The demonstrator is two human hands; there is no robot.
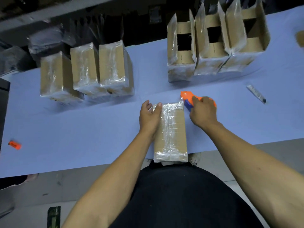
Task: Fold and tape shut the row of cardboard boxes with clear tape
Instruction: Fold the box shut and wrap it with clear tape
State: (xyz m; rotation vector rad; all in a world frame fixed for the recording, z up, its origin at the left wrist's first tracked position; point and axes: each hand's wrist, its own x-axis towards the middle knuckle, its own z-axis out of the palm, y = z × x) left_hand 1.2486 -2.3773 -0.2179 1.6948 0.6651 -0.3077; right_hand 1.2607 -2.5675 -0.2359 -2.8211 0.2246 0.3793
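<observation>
Head view: left hand (150, 116) lies flat, fingers straight, pressing the taped box (170, 132) at the worktop (98, 129) near edge. Right hand (203, 111) grips the orange tape dispenser (189, 97) at the box's far right corner. Risk: tape tears crooked or wrinkles if the box slips.

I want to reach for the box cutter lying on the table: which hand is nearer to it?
Right. The right hand, holding the tape dispenser, lies left of the box cutter; the left hand is farther left, on the box.
</observation>
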